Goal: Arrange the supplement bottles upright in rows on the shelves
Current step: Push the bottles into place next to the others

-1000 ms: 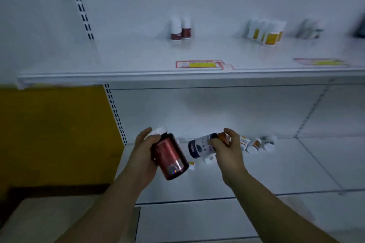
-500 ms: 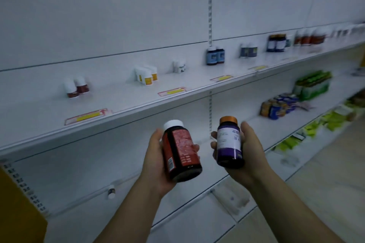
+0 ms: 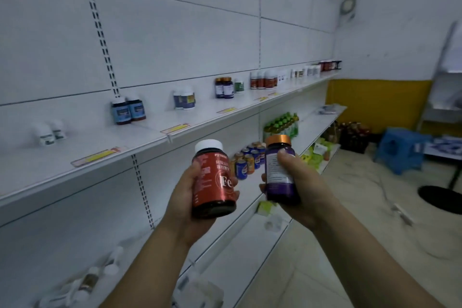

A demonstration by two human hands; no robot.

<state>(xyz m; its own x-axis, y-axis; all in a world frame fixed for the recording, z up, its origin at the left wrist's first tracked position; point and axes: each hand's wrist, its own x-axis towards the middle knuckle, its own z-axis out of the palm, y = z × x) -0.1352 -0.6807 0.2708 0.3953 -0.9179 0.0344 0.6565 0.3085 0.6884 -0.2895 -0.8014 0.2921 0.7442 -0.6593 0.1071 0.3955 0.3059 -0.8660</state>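
Evidently sorting, the left hand (image 3: pixel 185 197) is gripping a red iron supplement bottle (image 3: pixel 214 177) upright while the right hand (image 3: pixel 297 190) is clasping a purple orange-capped bottle (image 3: pixel 280 172). Both are being held label-forward before the upper shelf (image 3: pixel 150 140), probably to find their matching rows.

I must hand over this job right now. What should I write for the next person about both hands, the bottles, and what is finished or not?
Left hand grips the red bottle, white cap up. Right hand grips the purple bottle, orange cap up. Neither is on a shelf yet.
Done: small groups of bottles stand upright along the upper shelf.
Left: shelve both held bottles; several small bottles lie tipped lower down, at bottom left, and need standing.
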